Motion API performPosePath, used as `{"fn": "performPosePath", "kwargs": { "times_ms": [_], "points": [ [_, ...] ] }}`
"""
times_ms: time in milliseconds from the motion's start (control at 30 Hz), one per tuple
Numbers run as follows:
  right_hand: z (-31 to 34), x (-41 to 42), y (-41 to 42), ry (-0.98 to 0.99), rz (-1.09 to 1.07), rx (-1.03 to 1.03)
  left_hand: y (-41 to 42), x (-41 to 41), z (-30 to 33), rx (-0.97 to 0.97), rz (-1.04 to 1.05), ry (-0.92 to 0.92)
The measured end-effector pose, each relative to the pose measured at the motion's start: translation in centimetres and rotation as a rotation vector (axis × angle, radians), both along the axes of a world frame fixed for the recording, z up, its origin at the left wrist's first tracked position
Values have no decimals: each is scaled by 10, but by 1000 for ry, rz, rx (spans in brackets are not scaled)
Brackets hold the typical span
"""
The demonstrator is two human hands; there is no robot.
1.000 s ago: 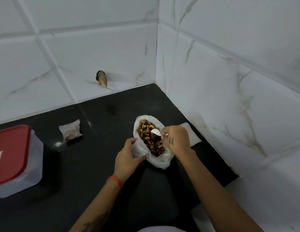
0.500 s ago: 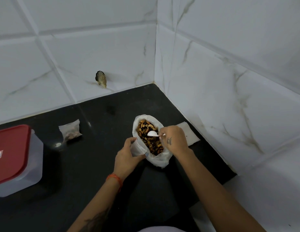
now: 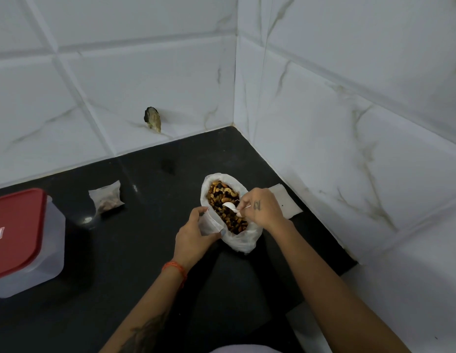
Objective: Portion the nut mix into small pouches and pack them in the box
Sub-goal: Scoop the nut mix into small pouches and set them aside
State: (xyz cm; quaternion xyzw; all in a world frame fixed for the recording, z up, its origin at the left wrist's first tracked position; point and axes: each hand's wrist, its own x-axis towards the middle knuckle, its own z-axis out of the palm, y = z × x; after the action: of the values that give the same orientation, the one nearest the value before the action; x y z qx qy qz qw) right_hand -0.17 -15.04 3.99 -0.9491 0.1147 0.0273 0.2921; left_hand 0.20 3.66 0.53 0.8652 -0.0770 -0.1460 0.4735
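Your right hand [image 3: 261, 208] pinches a white spoon [image 3: 230, 206]; the bowl sits over the nut mix [image 3: 225, 206], touching or just above it, can't tell which. The mix is in an open white plastic bag [image 3: 241, 240] lying on the black worktop [image 3: 135, 263] near its right edge, by the back-right corner. Your left hand [image 3: 194, 238] grips a small clear pouch [image 3: 209, 222], mouth up, touching the bag's left side. The pouch looks empty, though your fingers hide part of it.

A flat white pouch [image 3: 285, 203] lies at the right edge just behind your right hand, against the wall. One filled pouch [image 3: 107, 198] lies toward the back edge, well left of the bag. The box [image 3: 23, 250], clear with its red lid [image 3: 15, 230] on, stands at the left edge, partly out of frame. There's an orange thread band [image 3: 176, 270] on your left wrist.
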Motion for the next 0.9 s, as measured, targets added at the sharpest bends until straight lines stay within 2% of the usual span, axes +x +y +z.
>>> {"fn": "performPosePath", "kwargs": {
  "times_ms": [233,367,533,667,900],
  "points": [
    [5,3,-19,123,-146,557,-2,2,0,-6,-10,-8],
    [3,3,-22,153,-177,610,0,4,0,-17,-27,-8],
    [-7,8,-10,123,-217,540,0,5,-1,-35,-28,-14],
    [-2,5,-19,179,-222,650,0,7,-1,-37,-30,-19],
    [-11,3,-14,210,-386,750,0,8,-1,-45,-42,-34]
  ]
}}
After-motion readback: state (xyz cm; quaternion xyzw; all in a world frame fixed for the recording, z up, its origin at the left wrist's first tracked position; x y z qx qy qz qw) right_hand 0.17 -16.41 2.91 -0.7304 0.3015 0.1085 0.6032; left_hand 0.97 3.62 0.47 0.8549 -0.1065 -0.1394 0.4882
